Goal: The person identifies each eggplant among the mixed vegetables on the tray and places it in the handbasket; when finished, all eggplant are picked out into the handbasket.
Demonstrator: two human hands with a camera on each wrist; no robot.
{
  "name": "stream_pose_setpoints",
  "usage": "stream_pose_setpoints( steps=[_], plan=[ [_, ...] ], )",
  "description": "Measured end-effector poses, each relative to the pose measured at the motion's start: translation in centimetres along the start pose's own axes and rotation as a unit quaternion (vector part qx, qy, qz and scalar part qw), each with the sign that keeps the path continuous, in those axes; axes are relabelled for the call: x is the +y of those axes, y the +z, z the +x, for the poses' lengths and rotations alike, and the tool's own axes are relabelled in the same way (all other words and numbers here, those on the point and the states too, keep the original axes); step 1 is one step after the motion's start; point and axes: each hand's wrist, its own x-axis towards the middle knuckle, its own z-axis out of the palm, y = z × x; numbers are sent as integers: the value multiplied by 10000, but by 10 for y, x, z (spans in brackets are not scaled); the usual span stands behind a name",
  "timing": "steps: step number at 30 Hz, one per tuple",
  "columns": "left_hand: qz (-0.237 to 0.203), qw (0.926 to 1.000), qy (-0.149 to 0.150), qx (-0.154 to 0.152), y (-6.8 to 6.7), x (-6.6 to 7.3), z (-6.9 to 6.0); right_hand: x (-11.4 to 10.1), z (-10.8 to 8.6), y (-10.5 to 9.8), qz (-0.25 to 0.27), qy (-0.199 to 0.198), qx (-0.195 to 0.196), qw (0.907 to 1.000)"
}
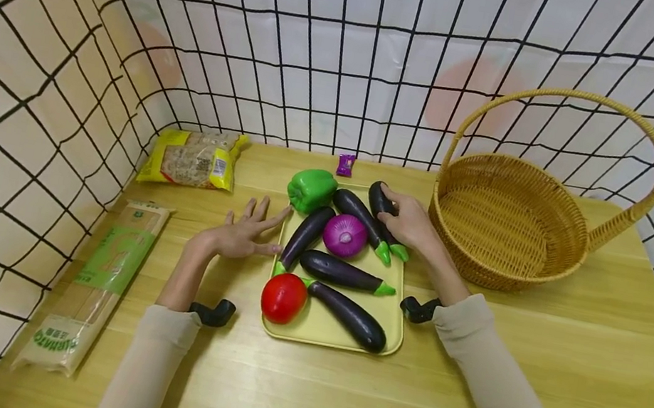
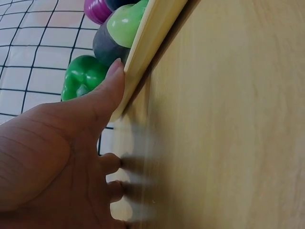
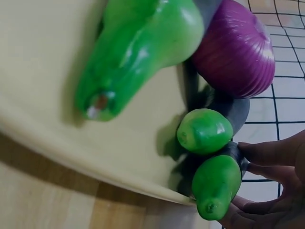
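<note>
A yellow tray holds several dark eggplants, a purple onion, a green bell pepper and a red tomato. At its back right, my right hand grips an eggplant, thumb and fingers on either side of the dark body. That eggplant's green stem end shows in the right wrist view, by the tray rim. My left hand is spread at the tray's left edge, its thumb against the rim. An eggplant lies just inside that edge.
A wicker basket with a tall handle stands to the right. On the left are a yellow food bag and a long noodle packet. A small purple wrapped candy sits behind the tray. Black wire mesh surrounds the table.
</note>
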Motion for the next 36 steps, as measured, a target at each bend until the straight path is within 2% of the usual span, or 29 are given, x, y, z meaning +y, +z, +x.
stream_pose_setpoints(
  steps=[6, 10, 16, 20, 24, 30, 36],
  plan=[
    [30, 10000, -21, -35, -1, 0, 1, -6, -6, -7, 22, -55, -116, 9999],
    [40, 10000, -34, -45, -2, 1, 1, -16, -13, -19, 25, -132, -192, 9997],
    [58, 10000, -3, -35, -2, 1, 1, -32, -28, -58, -13, -358, -419, 9985],
    [32, 10000, -2, -25, -2, 1, 1, -34, -37, -90, -35, -541, -554, 9970],
    [23, 10000, -12, -30, -1, 1, 0, -25, -44, -120, -286, -593, -731, 9951],
    [-27, 10000, -11, 21, 0, -1, 1, 1, -48, -158, -677, -788, -1013, 9894],
    [-19, 10000, -60, 44, 0, -2, 1, 32, -44, -181, -693, -347, -1293, 9886]
  ],
)
